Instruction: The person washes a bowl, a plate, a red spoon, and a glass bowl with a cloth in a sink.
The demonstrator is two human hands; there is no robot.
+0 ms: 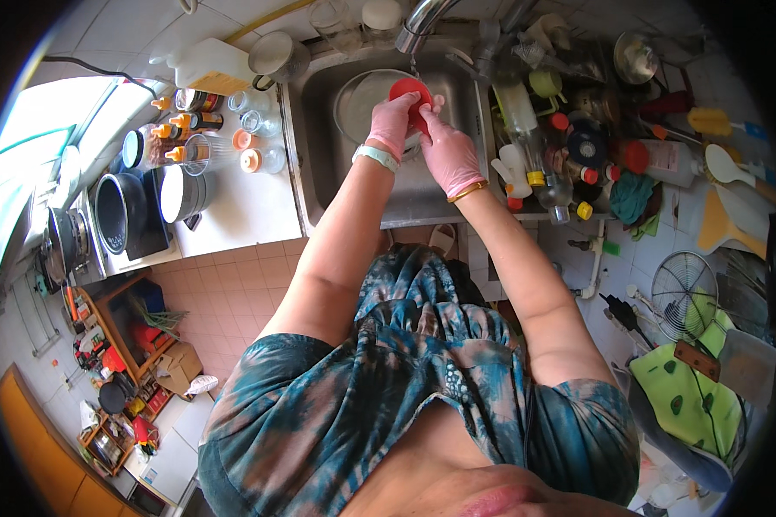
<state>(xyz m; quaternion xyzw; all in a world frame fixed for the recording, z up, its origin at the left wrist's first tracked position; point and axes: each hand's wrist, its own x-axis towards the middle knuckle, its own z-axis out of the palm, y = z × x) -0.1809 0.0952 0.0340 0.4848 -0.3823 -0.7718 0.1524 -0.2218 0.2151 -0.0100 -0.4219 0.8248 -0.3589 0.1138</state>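
Note:
Both of my hands wear thin pink gloves over the stainless steel sink [323, 161]. A round red plastic lid or shallow cup [410, 92] is held between them under the chrome faucet [419, 29]. My left hand [393, 121] grips its left side, thumb on top. My right hand [449, 154] holds its lower right edge, with fingertips showing beyond it. A thin stream of water falls from the spout just behind the red piece. Below, a large round pan or basin [355, 103] lies in the sink, partly hidden by my hands.
Left of the sink, the white counter [252, 213] bears glass jars [258, 123], orange-capped bottles [194, 121] and stacked white bowls [182, 194]. A metal mug [278, 57] stands at the sink's back left corner. Bottles and a green cup [546, 84] crowd the right side.

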